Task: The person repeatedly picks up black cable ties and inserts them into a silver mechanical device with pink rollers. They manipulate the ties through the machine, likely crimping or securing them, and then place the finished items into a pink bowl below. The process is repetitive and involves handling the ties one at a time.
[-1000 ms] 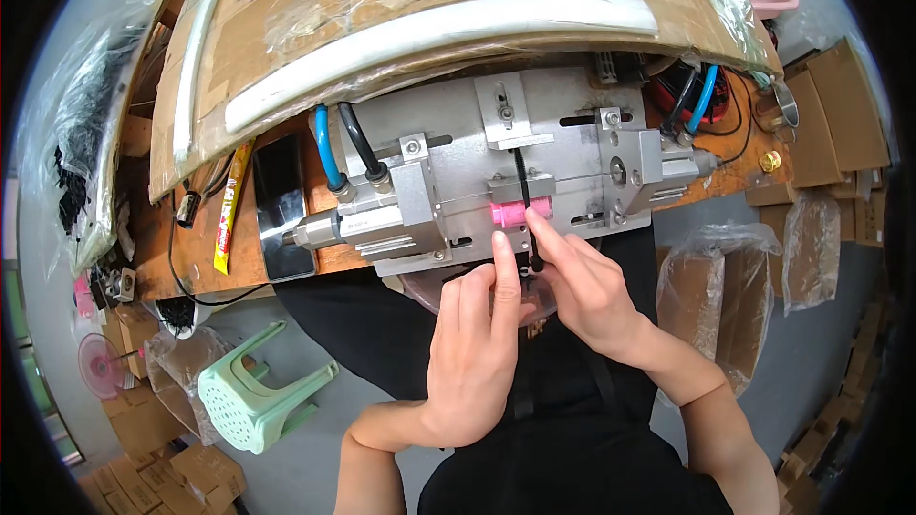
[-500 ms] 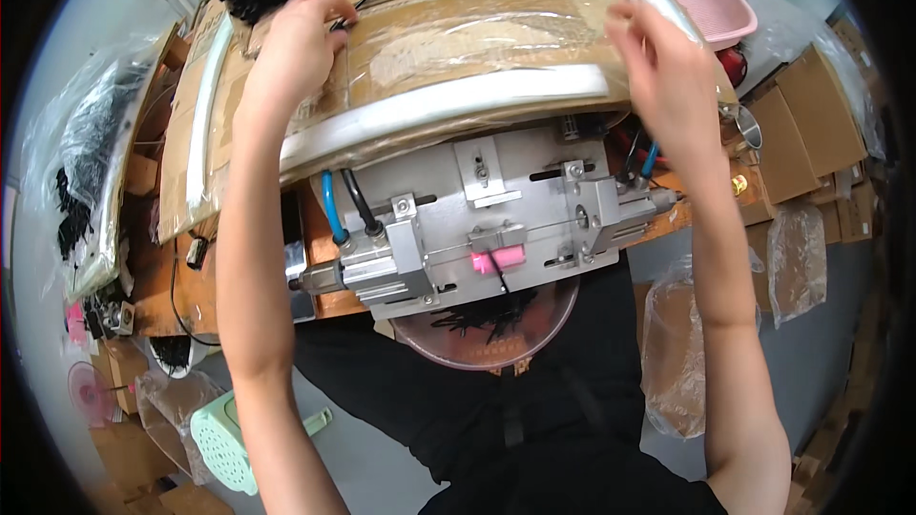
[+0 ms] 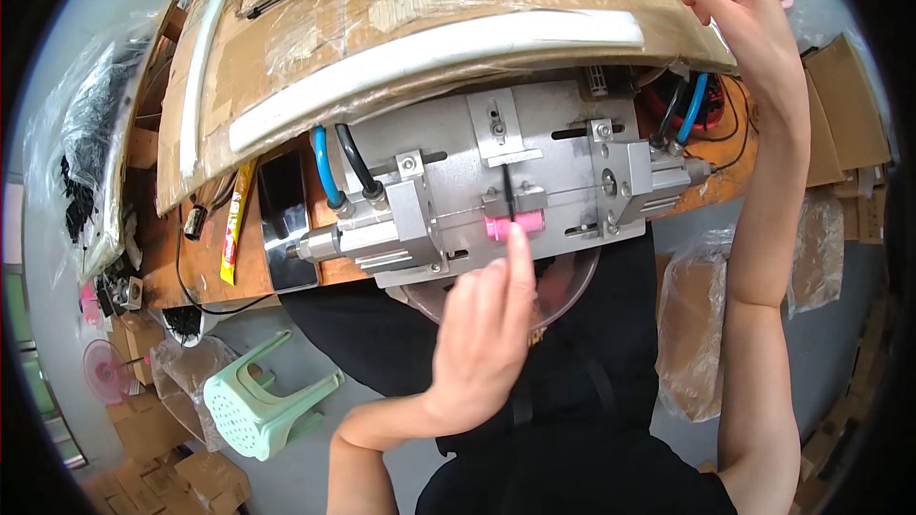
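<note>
My left hand (image 3: 482,343) reaches over the front edge of a metal clamping fixture (image 3: 563,113). Its index finger is extended onto the near end of a thin black rod (image 3: 509,193); the other fingers are curled and the thumb is hidden. The rod lies across a small metal rest above a pink block (image 3: 530,224), its far end near a metal stop (image 3: 506,157). My right hand (image 3: 730,0) is raised over the far right of the cardboard, fingers loosely bent and apart, nothing visible in them.
Plastic-wrapped cardboard (image 3: 334,38) with white foam strips covers the back of the bench. Blue and black hoses (image 3: 324,172) run to the fixture. A phone (image 3: 286,238) lies left of it. A bowl (image 3: 572,291) sits beneath. A green stool (image 3: 243,410) stands on the floor.
My left hand has come down from the cardboard to the pink block. A black rod now lies against the rest; the one hanging there is gone. My right hand has moved up and right.
</note>
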Demonstrator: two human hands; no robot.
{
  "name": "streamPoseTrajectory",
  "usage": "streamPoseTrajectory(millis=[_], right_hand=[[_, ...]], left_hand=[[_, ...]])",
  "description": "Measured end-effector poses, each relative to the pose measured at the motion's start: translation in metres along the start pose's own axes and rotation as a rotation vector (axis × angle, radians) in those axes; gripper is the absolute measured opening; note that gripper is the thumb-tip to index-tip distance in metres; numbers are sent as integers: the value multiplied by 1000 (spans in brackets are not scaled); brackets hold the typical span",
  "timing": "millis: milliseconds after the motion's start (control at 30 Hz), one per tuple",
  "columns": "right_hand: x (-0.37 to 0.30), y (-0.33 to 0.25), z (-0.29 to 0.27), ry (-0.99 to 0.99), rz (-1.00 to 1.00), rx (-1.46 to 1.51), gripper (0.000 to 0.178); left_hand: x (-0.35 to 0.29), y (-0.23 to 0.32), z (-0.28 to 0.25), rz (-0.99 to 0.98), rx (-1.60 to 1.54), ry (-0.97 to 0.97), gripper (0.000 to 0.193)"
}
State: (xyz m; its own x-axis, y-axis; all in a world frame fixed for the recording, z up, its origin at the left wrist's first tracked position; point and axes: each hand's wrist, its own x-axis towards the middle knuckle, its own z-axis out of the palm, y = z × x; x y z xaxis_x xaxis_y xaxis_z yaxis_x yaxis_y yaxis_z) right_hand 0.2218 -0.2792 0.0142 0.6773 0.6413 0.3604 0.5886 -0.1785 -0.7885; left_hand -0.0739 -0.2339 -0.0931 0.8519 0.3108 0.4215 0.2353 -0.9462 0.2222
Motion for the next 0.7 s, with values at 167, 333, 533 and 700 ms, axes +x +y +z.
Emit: streamPoseTrajectory(millis=[167,333,533,700], right_hand=[[-4,-1,-1,89,-59,73,14],[-7,9,-15,117,-97,252,15],[-2,18,-19,29,-149,46,24],[5,-12,14,-50,-296,-13,21]], left_hand=[[3,11,26,-49,59,-105,68],[10,12,23,-15,119,-115,67],[8,8,21,-11,198,-145,66],[6,10,20,-49,151,-111,72]])
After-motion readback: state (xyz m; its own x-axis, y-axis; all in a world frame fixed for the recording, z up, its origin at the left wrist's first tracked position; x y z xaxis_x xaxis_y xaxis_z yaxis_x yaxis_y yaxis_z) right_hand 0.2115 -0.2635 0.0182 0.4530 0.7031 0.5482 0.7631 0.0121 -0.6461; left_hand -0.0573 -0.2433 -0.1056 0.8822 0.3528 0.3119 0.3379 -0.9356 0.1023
